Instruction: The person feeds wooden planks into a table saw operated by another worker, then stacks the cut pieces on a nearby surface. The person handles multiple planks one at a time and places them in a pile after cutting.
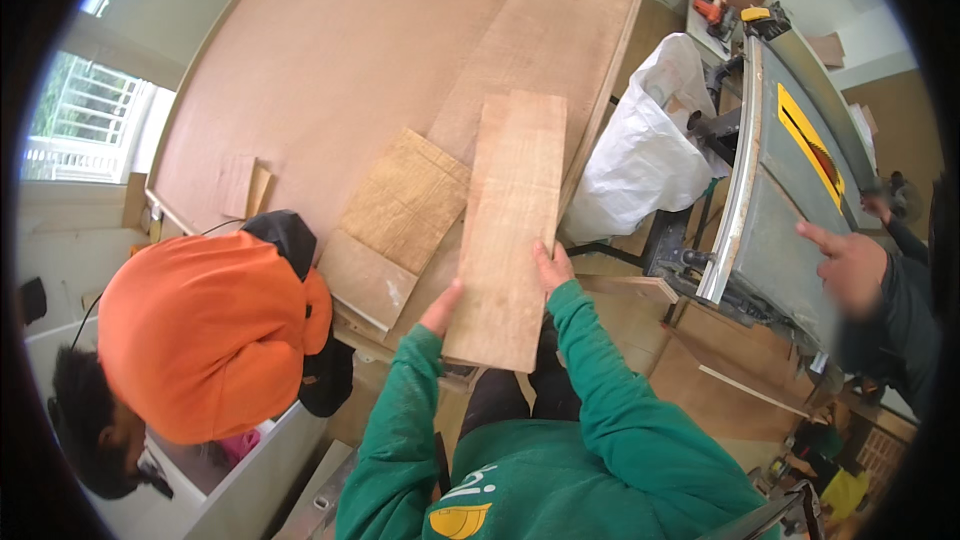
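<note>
A long pale plywood board [510,200] lies lengthwise in front of me, its far part over the large plywood worktop [330,50]. My left hand [440,305] grips its left edge low down, fingers hidden beneath it. My right hand [550,265] holds the right edge slightly farther along, thumb showing. Left of the board, a yellowish wood square [405,195] and a paler offcut [360,285] lie on the worktop.
A person in orange [200,330] bends at the left. At the right are a table saw [745,270] with exposed blade, another person's pointing hand [850,270] above it, and a white sack [645,140]. Small offcuts [240,185] lie on the worktop's left.
</note>
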The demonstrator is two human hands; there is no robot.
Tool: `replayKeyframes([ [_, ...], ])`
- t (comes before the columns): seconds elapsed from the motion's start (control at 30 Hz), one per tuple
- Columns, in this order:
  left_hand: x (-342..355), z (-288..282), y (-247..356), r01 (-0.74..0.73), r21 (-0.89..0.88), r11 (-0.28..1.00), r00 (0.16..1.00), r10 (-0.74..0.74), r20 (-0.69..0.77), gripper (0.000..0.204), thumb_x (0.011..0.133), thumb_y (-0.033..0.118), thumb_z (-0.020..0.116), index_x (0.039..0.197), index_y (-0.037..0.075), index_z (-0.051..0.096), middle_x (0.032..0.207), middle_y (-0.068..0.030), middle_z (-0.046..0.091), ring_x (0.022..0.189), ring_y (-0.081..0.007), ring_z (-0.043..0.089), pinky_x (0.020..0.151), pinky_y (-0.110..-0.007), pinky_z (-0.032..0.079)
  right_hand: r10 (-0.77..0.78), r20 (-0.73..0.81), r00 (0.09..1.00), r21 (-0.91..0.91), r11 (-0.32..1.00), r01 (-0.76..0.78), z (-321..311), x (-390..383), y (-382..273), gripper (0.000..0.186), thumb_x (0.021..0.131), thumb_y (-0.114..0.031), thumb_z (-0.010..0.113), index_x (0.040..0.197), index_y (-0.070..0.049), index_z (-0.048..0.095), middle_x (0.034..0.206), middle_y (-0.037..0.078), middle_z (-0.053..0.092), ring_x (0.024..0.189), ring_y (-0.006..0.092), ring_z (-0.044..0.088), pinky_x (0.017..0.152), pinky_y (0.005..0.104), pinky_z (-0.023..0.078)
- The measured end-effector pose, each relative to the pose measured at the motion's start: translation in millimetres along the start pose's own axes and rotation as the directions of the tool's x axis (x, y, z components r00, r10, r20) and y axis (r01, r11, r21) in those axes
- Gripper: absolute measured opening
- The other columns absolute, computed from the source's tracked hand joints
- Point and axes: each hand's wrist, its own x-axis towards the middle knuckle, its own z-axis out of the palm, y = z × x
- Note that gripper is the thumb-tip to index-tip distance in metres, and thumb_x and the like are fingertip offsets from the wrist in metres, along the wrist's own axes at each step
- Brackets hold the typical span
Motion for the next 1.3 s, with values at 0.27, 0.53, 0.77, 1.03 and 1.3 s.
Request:
replayKeyframes([
  [0.27,-49,45,-55,-0.223,0.16,0.962,0.975,0.223,0.021,0.059,0.09,0.038,0.056,0.129,-0.004,0.043,0.123,-0.0111,0.053,0.109,-0.0176,0.051,0.094,-0.031,0.04,-0.238,0.134,0.962,-0.083,0.965,0.25,-45,-67,-49,0.054,0.083,-0.033,0.066,0.119,0.002,0.046,0.109,0.014,0.06,0.099,0.0216,0.057,0.086,0.0357,0.046],
  [0.53,-25,53,-2,-0.41,-0.04,0.911,0.912,0.41,-0.007,0.06,0.095,0.047,0.04,0.13,-0.001,0.042,0.123,-0.0133,0.052,0.107,-0.021,0.054,0.092,-0.033,0.044,-0.371,0.149,0.916,-0.006,0.927,0.376,-59,-115,-64,0.056,0.085,-0.032,0.064,0.126,0.001,0.045,0.112,0.013,0.059,0.101,0.0199,0.055,0.089,0.0328,0.043],
  [0.77,31,-78,-78,-0.119,0.327,0.937,0.876,0.254,-0.41,0.05,0.089,0.039,0.055,0.123,0.003,0.051,0.098,-0.0168,0.063,0.087,-0.0283,0.063,0.08,-0.037,0.05,-0.285,0.082,0.955,-0.105,0.95,0.293,-34,-37,-23,0.048,0.085,-0.03,0.064,0.118,0.002,0.051,0.11,0.013,0.06,0.099,0.02,0.056,0.088,0.0322,0.044],
  [1.03,55,-210,-146,0.299,0.499,0.813,0.474,0.327,-0.817,0.085,0.073,0.049,0.068,0.138,0.006,0.033,0.134,-0.0318,0.033,0.124,-0.0428,0.036,0.1,-0.046,0.035,-0.191,-0.043,0.981,0.108,0.975,0.194,13,41,103,0.055,0.085,-0.032,0.063,0.122,0.003,0.045,0.117,0.016,0.056,0.103,0.0225,0.054,0.09,0.0339,0.042],
  [1.3,80,-181,-76,0.5,0.162,0.851,0.295,0.009,-0.955,0.119,0.058,0.063,0.074,0.144,0.007,0.013,0.137,-0.0317,0.028,0.126,-0.0418,0.034,0.103,-0.046,0.032,-0.064,-0.09,0.994,-0.375,0.927,0.025,-2,70,128,0.048,0.083,-0.029,0.064,0.116,0.002,0.049,0.109,0.019,0.057,0.097,0.0294,0.056,0.088,0.0376,0.044],
])
